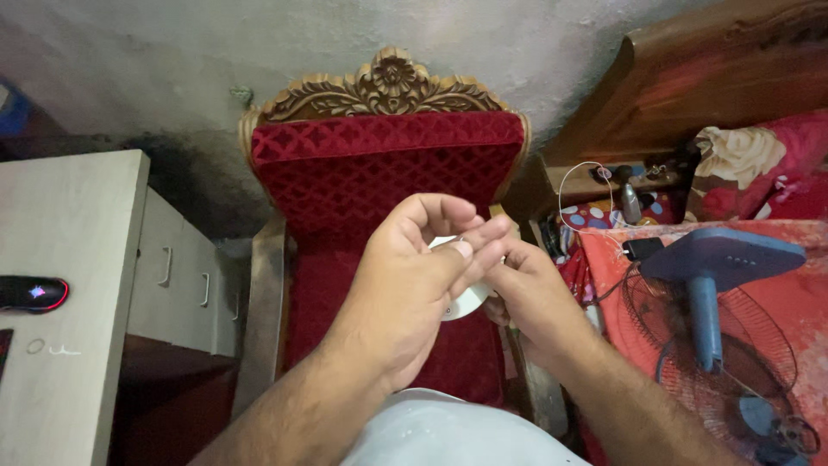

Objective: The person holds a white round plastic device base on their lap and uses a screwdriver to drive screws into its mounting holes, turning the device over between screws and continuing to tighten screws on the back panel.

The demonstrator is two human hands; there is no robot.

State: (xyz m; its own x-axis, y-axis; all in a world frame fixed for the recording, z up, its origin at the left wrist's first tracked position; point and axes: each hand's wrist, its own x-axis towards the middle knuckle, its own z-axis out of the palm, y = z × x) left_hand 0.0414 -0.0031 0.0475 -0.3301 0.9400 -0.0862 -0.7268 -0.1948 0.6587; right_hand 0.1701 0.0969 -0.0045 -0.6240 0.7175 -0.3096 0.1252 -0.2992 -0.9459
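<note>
Ahead, red carved armchair, blue table fan at right. Left hand and right hand meet above seat, fingers curled, pinching small white round object between them.

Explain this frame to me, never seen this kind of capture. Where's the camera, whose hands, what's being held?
There is no machine here. One camera sits on a person's head and looks down, so the two forearms coming up from the bottom edge are that person's own. The left hand and the right hand meet in the middle of the picture and together hold a small white round object; most of it is hidden by the fingers, so its kind cannot be told. Behind the hands stands a red upholstered chair with a carved wooden top. At left is a pale desk with a black computer mouse on it. At right a blue fan lies on a red patterned cloth.
</note>
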